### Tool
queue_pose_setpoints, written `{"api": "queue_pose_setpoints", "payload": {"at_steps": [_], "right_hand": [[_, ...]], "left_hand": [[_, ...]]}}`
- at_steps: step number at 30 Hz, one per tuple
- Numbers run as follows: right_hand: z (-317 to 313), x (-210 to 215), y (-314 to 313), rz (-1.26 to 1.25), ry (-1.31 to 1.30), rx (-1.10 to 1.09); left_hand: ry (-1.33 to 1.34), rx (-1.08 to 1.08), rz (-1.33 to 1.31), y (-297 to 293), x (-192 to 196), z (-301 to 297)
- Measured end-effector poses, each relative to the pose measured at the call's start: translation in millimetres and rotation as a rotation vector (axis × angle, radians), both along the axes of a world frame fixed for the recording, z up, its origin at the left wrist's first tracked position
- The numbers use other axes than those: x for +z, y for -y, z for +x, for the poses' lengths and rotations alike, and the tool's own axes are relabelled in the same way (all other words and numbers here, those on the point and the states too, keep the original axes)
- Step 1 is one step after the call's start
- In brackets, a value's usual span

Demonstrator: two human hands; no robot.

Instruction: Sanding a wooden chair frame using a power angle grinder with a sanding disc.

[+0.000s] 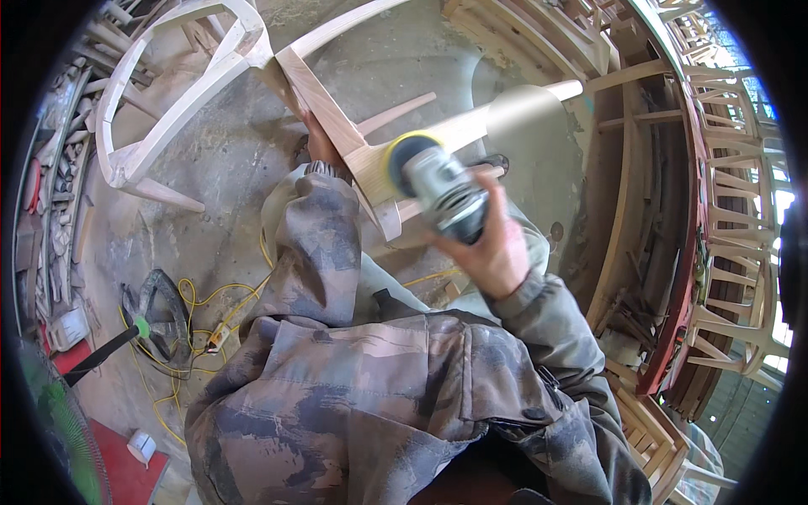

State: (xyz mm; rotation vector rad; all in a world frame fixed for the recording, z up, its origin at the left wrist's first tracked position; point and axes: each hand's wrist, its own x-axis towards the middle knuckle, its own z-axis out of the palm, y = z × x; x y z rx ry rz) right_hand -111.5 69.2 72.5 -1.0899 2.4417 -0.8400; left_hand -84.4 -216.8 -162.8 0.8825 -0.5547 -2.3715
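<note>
My right hand [498,252] is wrapped round the body of a grey-and-black angle grinder [450,198], blurred by motion. Its round, yellow-rimmed sanding disc [411,162] is at the face of a pale wooden chair frame [358,156], close to the joint where several members meet. I cannot tell whether the disc presses on the wood. On the frame's left side, my left hand [318,141] grips the edge, its fingers mostly hidden by the wood and the sleeve. The frame is tilted in front of my legs, with one leg reaching to the upper right.
Another bare wooden chair frame [156,160] stands at the upper left. A yellow cord [189,295] loops across the concrete floor beside a black fan base [160,324]. Wooden parts fill a shelf [627,194] on the right, with stacked chair frames [732,219] beyond. Offcuts [63,168] line the left.
</note>
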Motion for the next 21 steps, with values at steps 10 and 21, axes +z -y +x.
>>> {"api": "queue_pose_setpoints", "payload": {"at_steps": [10, 21], "right_hand": [[-29.1, 18.4, -7.5, -0.030, 0.008, -0.112], [-62.1, 7.6, -18.8, -0.271, -0.064, -0.240]], "left_hand": [[-0.030, -0.110, 0.006, -0.9, 34.5, 9.1], [-0.075, -0.141, 0.014, 0.2, 23.5, 8.7]]}}
